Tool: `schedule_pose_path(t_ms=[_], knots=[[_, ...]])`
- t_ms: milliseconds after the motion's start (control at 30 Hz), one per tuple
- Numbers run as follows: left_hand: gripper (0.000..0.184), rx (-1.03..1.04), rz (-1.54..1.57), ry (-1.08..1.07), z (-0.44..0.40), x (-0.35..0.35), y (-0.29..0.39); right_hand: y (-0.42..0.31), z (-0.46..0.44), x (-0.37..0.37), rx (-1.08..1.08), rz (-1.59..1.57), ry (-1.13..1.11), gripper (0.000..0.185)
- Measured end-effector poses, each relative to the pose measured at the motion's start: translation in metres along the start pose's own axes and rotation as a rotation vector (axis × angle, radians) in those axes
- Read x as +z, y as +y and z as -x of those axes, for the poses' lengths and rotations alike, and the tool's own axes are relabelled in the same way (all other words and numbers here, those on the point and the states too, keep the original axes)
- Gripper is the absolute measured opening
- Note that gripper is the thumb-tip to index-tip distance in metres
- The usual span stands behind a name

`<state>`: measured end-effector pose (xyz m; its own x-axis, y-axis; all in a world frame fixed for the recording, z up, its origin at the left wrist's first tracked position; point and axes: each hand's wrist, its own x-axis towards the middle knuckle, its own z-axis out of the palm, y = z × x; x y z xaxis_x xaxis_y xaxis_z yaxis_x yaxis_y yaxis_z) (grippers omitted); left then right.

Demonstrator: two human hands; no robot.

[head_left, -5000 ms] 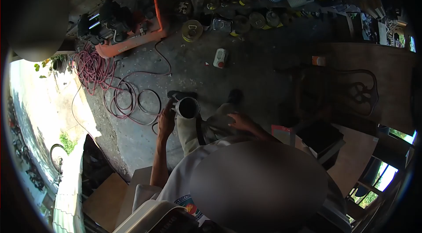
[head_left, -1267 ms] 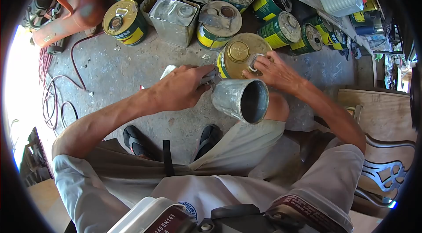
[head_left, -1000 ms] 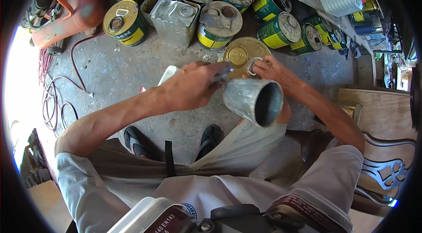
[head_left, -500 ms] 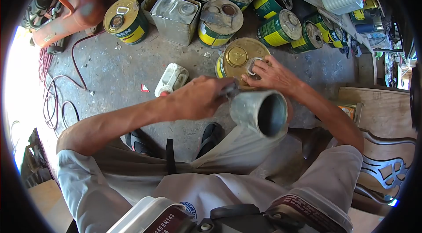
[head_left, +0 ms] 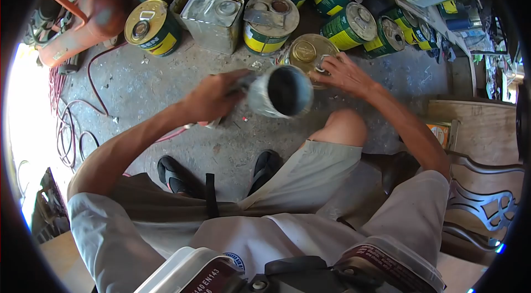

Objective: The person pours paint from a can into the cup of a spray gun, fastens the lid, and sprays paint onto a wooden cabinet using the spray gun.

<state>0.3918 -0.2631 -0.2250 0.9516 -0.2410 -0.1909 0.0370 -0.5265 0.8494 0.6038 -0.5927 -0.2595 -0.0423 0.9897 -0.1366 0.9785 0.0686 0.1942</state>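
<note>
My left hand [head_left: 217,95] is closed around the dark handle of a grey metal cup [head_left: 260,99], its open mouth facing up toward me and its inside dark. My right hand [head_left: 345,74] grips the small white handle on top of a paint can [head_left: 310,48] with a worn brownish-gold lid. The cup hangs just in front of this can and covers its near left side. Something red and white shows under my left hand, mostly hidden by it.
Several green and yellow cans [head_left: 271,38] and a square metal tin [head_left: 213,24] stand along the back. An orange tank [head_left: 102,11] is at the upper left, with a red hose [head_left: 94,80] across the floor. Right lies a carved chair back [head_left: 481,207].
My left hand has carried the cup left and away from my body, turning its mouth more upward. My right hand stays at the can's handle. The white container on the floor is now mostly hidden.
</note>
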Motion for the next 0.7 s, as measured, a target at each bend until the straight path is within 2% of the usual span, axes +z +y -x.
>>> schedule_pose_path(t_ms=[133,167,233,333,467,567,700], knots=[[0.041,-0.059,-0.149,0.141,0.018,-0.032,-0.035,0.014,0.003,0.027,-0.034,0.102,-0.051,0.057],[0.039,-0.193,-0.16,0.131,0.024,-0.041,-0.038,0.017,0.005,0.034,-0.042,0.111,-0.043,0.059],[0.037,-0.129,-0.207,0.168,0.035,-0.055,-0.065,0.023,0.016,0.043,0.032,0.059,-0.036,0.057],[0.039,-0.367,-0.161,0.174,0.047,-0.07,-0.061,0.02,0.015,0.019,0.135,-0.168,-0.025,0.052],[0.036,-0.321,-0.103,0.246,0.052,-0.065,-0.082,0.012,-0.015,-0.009,0.416,-0.515,0.121,0.056],[0.036,-0.323,-0.093,0.242,0.054,-0.063,-0.086,0.014,-0.04,0.01,0.449,-0.453,0.232,0.055],[0.036,-0.336,-0.093,0.219,0.059,-0.064,-0.077,0.019,-0.053,0.035,0.474,-0.4,0.164,0.058]])
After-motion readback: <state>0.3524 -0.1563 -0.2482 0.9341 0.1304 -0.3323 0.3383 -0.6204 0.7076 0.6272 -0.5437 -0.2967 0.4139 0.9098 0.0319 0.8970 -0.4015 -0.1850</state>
